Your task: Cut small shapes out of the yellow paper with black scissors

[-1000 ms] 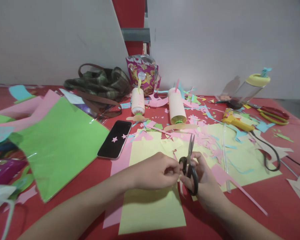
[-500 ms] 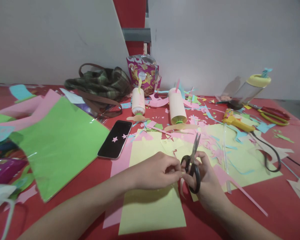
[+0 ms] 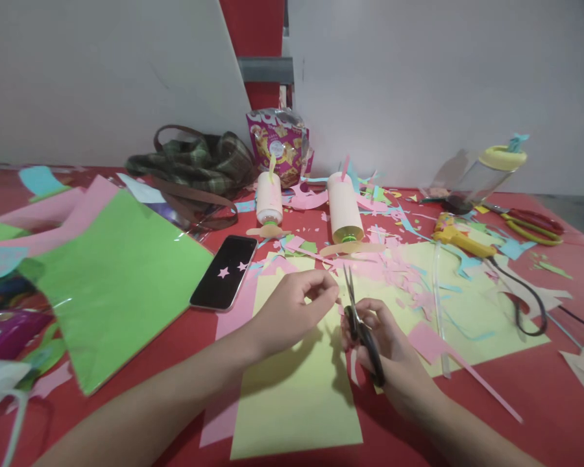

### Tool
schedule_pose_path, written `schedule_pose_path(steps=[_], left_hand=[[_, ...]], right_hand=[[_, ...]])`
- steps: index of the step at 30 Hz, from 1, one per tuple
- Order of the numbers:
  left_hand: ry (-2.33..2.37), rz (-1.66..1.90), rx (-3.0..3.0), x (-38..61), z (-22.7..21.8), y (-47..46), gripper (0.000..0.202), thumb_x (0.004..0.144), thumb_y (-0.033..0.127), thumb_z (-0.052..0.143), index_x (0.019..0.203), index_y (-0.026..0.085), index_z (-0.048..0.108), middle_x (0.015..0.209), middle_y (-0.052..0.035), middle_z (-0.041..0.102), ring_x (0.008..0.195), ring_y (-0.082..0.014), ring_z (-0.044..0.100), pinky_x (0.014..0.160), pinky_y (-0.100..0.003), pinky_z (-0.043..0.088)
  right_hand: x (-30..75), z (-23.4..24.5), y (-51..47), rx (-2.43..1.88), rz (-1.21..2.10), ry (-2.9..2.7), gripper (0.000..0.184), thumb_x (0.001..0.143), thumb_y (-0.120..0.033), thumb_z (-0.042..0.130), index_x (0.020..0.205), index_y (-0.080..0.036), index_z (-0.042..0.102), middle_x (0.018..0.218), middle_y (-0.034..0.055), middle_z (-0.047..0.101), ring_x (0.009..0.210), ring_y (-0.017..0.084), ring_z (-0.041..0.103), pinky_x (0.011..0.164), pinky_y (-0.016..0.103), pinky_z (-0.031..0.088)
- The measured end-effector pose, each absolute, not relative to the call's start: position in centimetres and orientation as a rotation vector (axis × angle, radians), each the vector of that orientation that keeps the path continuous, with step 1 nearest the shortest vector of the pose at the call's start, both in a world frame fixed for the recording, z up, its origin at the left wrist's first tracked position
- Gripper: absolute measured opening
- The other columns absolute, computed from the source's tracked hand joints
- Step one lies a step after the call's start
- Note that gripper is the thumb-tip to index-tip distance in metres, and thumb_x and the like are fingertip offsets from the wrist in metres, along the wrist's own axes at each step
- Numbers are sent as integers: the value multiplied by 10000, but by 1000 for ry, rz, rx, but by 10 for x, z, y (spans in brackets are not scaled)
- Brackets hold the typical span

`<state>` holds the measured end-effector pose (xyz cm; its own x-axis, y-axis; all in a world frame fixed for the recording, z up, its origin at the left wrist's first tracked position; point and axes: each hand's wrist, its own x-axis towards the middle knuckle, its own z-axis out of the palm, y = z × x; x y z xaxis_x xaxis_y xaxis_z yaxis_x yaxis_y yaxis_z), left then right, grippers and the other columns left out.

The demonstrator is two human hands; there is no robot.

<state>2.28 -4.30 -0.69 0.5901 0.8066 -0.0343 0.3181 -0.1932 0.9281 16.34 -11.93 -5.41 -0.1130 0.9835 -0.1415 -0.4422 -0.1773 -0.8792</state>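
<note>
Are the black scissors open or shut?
Shut, or nearly: the blades of the black scissors in the right hand lie together as one thin line, with no gap showing.

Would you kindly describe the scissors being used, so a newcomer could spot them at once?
On the red table, find the yellow sheet nearest the person. At its right edge the right hand holds the scissors, blades pointing away. Their handles are black, unlike the red-and-yellow pair lying far right.
</note>
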Motion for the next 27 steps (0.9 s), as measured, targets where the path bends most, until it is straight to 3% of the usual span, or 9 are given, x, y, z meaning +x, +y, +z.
schedule_pose_path(steps=[9, 27], left_hand=[[914, 620, 1769, 24, -8, -45, 148, 776, 173, 373, 643, 157, 436, 583, 49, 400, 550, -64, 369, 520, -177, 308], [969, 562, 1875, 26, -9, -48, 176, 780, 197, 364, 621, 159, 431, 590, 37, 445, 586, -83, 428, 557, -193, 345]], right_hand=[[166, -56, -123, -882, 1634, -989, 450, 620, -453, 620, 963, -284, 382, 899, 22, 433, 785, 159, 436, 659, 286, 371], [168, -58, -123, -869, 1633, -1036, 440, 656, -488, 559, 996, -271, 384, 886, 41, 445, 783, 180, 439, 669, 307, 355]])
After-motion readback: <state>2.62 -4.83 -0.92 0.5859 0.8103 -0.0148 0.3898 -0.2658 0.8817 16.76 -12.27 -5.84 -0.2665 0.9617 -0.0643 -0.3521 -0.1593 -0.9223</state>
